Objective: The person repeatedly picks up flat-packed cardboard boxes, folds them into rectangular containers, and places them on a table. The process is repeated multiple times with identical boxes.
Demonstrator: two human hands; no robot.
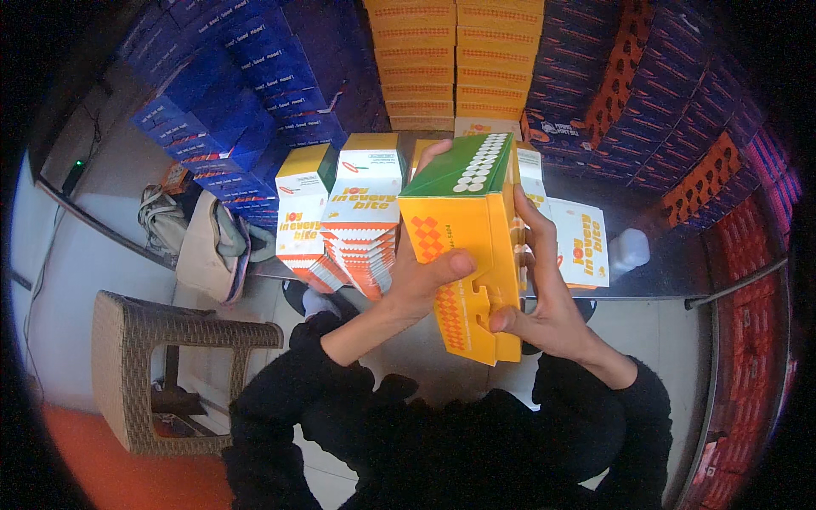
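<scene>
A yellow carton [472, 246] with a green end, white dots and red checks is held up in front of me, tilted. My left hand [416, 285] is closed round its left side, thumb on the yellow face, fingertips showing behind the green panel. My right hand [551, 310] grips the right side, thumb by the cut-out slots in the cardboard. Behind it, stacks of flat printed cartons [365, 200] in white, yellow and orange lie fanned on the table. A white printed carton piece [582, 242] lies to the right, partly hidden by my right hand.
Blue boxes [225, 110] are stacked at the back left, yellow boxes [416, 59] at the back middle, and dark blue boxes [629, 93] at the right. A white bottle [630, 250] stands near the table edge. A woven brown stool [123, 365] and a cloth bag [208, 255] are at the left.
</scene>
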